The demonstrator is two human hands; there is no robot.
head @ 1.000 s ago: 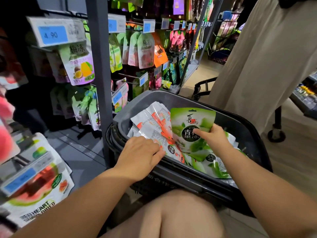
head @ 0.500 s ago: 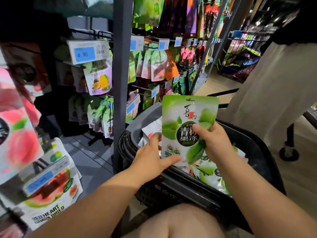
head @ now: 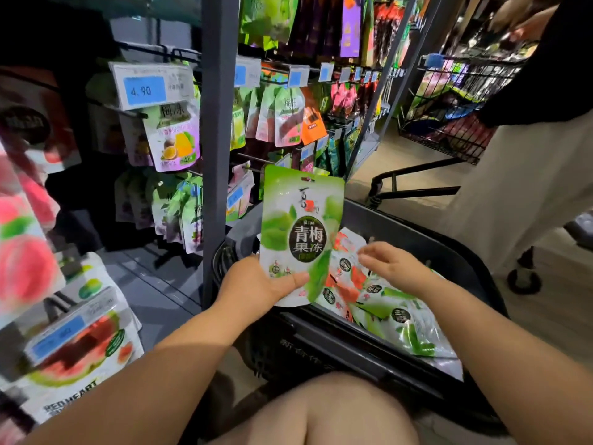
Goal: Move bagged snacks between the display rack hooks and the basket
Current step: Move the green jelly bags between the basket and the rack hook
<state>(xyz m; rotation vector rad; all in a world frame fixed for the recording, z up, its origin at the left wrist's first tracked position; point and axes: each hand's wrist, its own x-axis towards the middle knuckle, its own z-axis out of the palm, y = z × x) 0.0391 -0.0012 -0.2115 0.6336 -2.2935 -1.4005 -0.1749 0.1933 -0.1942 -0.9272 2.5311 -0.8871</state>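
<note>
Pinches a glossy green plastic snack pouch [head: 301,232] low down with the left hand [head: 256,284], thumb across its front. Holds the right hand [head: 393,268] just beside, fingers loosely spread, empty.

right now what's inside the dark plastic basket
Inside the dark plastic basket lies a pile of red-and-white snack pouches and green-and-white snack pouches. The green plastic pouch held up by the left hand and the right hand cover part; the bottom is hidden.

Price tag [head: 146,90] reads 4.90 (green bag [head: 301,232]: 青梅果冻).
</note>
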